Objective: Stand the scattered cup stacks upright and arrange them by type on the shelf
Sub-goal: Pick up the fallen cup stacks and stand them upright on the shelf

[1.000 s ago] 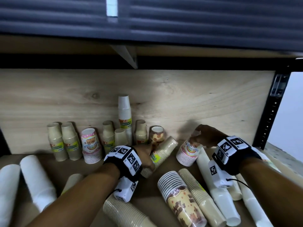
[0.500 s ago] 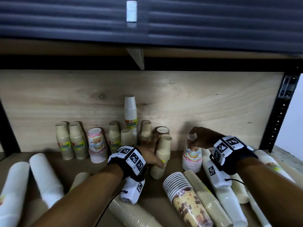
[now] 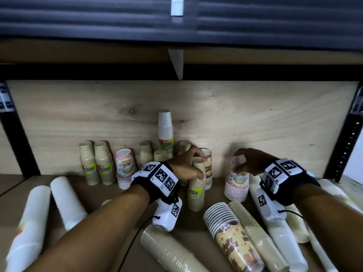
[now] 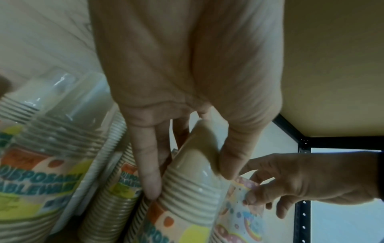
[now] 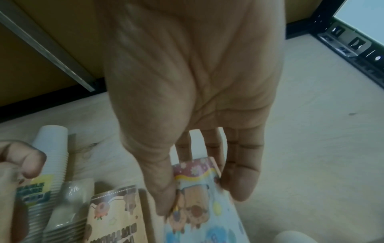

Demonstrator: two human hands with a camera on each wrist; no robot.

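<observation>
My left hand (image 3: 197, 165) grips the top of a beige cup stack (image 3: 196, 193) that stands upright on the shelf board (image 3: 216, 193). In the left wrist view, fingers (image 4: 149, 180) and thumb curl round the beige stack (image 4: 193, 189). My right hand (image 3: 239, 161) pinches the top of a pink rainbow-printed stack (image 3: 236, 183), also upright. The right wrist view shows the printed stack (image 5: 203, 205) held between thumb and fingers (image 5: 241, 180).
Upright along the back wall: two beige stacks (image 3: 96, 163), a pink printed stack (image 3: 125, 169), a tall white stack (image 3: 165, 132), a brown printed stack (image 3: 208, 169). Lying in front: white stacks (image 3: 66, 201), a beige stack (image 3: 169, 250), a brown printed stack (image 3: 233, 242), more at right (image 3: 280, 236).
The left hand tipped the beige stack from leaning to upright. The right hand raised the pink printed stack from tilted to upright. Both hands kept their hold.
</observation>
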